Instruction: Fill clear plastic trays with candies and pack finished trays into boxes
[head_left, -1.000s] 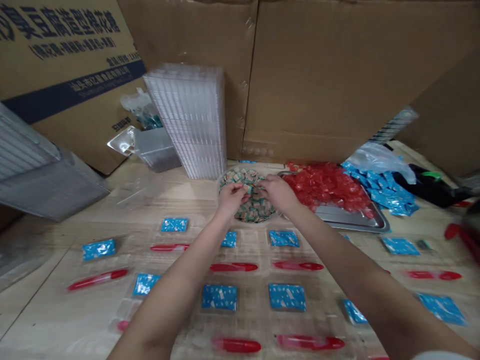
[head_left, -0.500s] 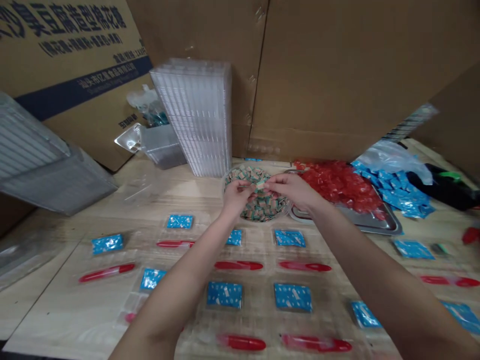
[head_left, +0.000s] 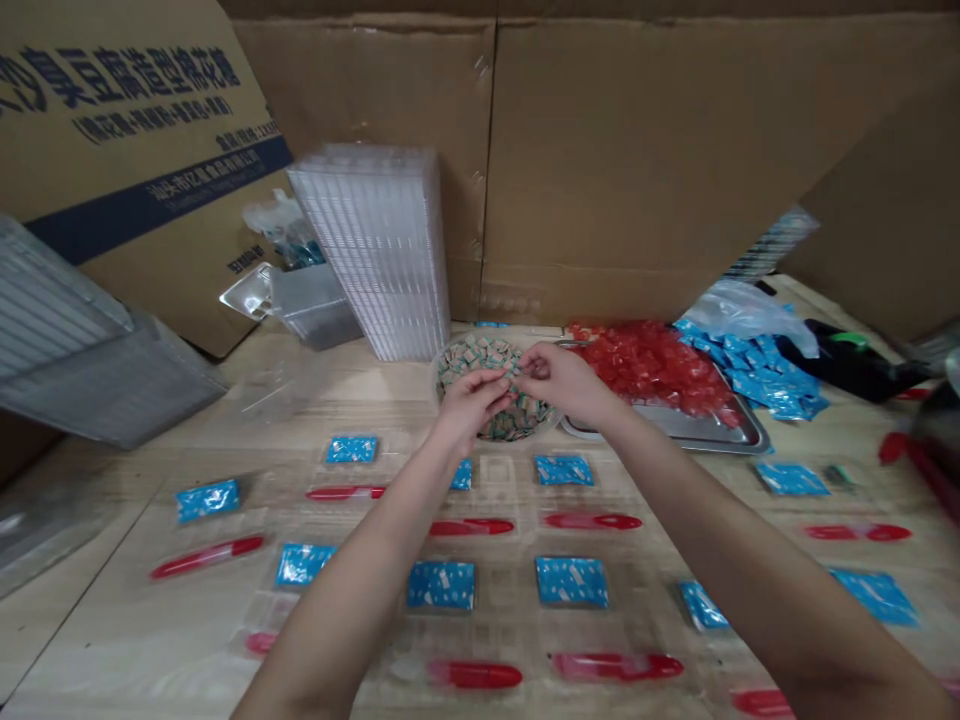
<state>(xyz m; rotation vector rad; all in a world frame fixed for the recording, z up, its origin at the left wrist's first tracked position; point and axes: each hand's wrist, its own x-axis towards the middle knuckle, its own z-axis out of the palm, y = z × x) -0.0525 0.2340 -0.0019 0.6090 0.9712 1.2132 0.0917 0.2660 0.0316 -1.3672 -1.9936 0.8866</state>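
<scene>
Both hands meet over a round clear bowl (head_left: 436, 385) filled with small flat square pieces (head_left: 480, 352), beige with green edges. My left hand (head_left: 469, 402) is closed in a pinch at the bowl's middle. Against its fingertips, my right hand (head_left: 559, 378) pinches from the other side. One small square piece is between the fingertips, mostly hidden by them. Nearer to me, clear plastic trays lie in rows, holding blue patterned packets (head_left: 571, 582) and red pen-shaped items (head_left: 592, 521). My forearms cover part of these rows.
Right of the bowl, a metal tray (head_left: 694, 430) bears a heap of red wrapped pieces (head_left: 649, 365). Blue packets (head_left: 772, 375) are piled beyond it. A tall stack of clear trays (head_left: 375, 250) stands at the back, before cardboard boxes (head_left: 637, 170). More stacked trays (head_left: 67, 340) lean at left.
The view has shifted slightly. My fingertips have drawn closer together over the bowl, and the pale piece seen between them is now mostly covered. A person's red-and-dark shape shows more at the right edge.
</scene>
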